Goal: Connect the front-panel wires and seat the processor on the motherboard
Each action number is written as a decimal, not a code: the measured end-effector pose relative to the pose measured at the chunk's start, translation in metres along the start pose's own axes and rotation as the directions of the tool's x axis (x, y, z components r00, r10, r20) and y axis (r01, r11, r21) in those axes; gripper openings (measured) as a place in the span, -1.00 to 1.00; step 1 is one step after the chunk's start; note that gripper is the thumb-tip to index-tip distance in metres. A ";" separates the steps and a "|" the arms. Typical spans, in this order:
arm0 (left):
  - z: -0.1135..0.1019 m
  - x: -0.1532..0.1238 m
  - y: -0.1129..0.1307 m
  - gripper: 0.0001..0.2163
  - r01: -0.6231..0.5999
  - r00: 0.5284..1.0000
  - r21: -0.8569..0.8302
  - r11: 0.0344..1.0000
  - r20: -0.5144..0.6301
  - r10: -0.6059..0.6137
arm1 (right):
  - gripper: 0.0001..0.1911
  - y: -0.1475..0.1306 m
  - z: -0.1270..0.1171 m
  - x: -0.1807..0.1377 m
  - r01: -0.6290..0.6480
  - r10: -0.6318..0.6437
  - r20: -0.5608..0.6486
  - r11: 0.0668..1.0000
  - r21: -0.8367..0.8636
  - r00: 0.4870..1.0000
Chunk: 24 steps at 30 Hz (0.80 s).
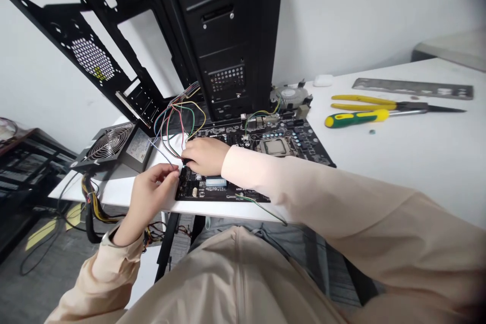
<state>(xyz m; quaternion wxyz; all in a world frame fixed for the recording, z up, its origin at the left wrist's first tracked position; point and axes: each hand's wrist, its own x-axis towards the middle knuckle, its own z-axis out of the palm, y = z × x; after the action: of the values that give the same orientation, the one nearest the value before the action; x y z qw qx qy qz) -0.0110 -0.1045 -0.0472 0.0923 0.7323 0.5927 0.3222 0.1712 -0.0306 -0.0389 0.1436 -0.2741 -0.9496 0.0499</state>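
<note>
Two hands work at a motherboard (243, 135): left hand (152, 197) pinches thin wires (163, 149), right hand (205, 156) curls narrowly onto the board, near the bench edge (228, 211).

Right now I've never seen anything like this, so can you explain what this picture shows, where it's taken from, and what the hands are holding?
This picture comes from a camera worn on a person's head, looking forward and down at their own bare hands. The left hand seems to pinch thin coloured wires near a corner of a computer motherboard. The right hand lies over the board beside them; anything it holds is hidden. The board sits on a white table before a black computer case. Also on the table are a power supply with a fan, a CPU cooler, yellow-handled pliers, a green-and-yellow screwdriver and a metal I/O shield.
</note>
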 end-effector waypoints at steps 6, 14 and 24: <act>0.006 -0.002 -0.006 -0.77 0.025 0.999 -0.049 0.999 0.024 -0.024 | -0.72 0.000 0.000 0.000 -0.007 0.007 0.007 1.000 0.001 1.000; 0.008 0.000 -0.005 -0.78 0.035 0.999 -0.072 0.997 0.034 -0.033 | -0.71 0.000 0.000 -0.001 -0.009 0.009 0.005 1.000 -0.007 1.000; 0.010 0.001 -0.003 -0.78 0.039 0.998 -0.079 0.996 0.051 -0.035 | -0.72 0.000 -0.001 0.000 -0.002 0.002 0.013 1.000 -0.001 1.000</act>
<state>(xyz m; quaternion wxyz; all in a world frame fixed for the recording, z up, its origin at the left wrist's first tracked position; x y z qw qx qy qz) -0.0078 -0.1005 -0.0560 0.1422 0.7246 0.5904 0.3259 0.1713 -0.0310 -0.0379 0.1370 -0.2750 -0.9502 0.0514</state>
